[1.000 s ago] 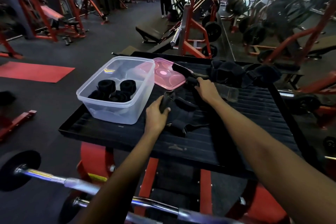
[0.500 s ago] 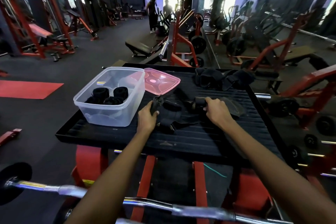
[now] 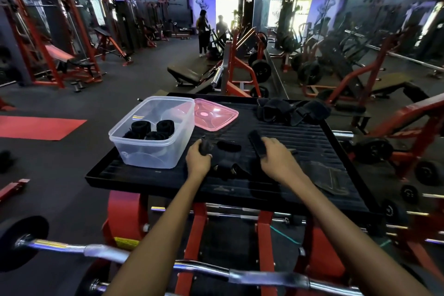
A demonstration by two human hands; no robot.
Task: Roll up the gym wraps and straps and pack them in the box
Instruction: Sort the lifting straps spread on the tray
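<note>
Item: black ribbed counter (image 3: pixel 312 142), gym floor. Packed so far: a few rolled black wraps (image 3: pixel 153 130) lying in the clear rectangular plastic box (image 3: pixel 144 151) at the counter's left; its pink translucent lid (image 3: pixel 213 114) lies off, just beside it. Item in work: one black fabric wrap with strap (image 3: pixel 228 151), spread flat between my hands, long axis running roughly left to right across the counter. My left hand (image 3: pixel 199 160) is curled round its bunched end nearest the box; my right hand (image 3: pixel 276 157) grips the stiff black strap end (image 3: pixel 255 143), which angles up and away from me. Whether rolling has begun I cannot tell; it looks mostly unrolled. Outstanding: a heap of loose black wraps (image 3: pixel 290 108) at the far right edge, unrolled, well apart from the box. Estimate: under half done.
</note>
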